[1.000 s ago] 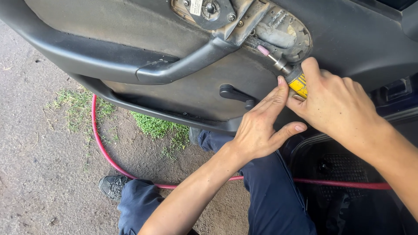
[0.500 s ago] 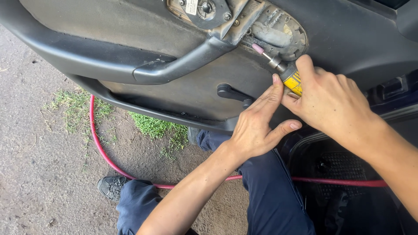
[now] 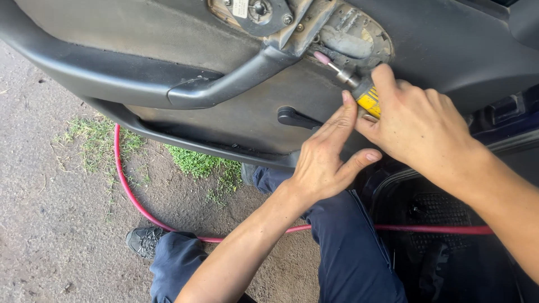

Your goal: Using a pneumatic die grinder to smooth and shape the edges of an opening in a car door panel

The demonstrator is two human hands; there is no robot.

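one door panel (image 3: 168,33), one window crank (image 3: 297,118), one yellow-handled tool (image 3: 359,92), one red hose (image 3: 129,191), two hands, one shoe (image 3: 145,241).

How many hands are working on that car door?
2. The left hand reaches up with fingertips touching the yellow tool; the right hand grips that tool against the door panel. No others show.

The ground (image 3: 50,224) was bare packed dirt, grey-brown and gritty; patches of green grass (image 3: 196,163) grew from it just under the car door's lower edge; a red hose (image 3: 132,196) lay curved across the dirt; beside the hose rested a black shoe (image 3: 145,240), sole flat on the ground.
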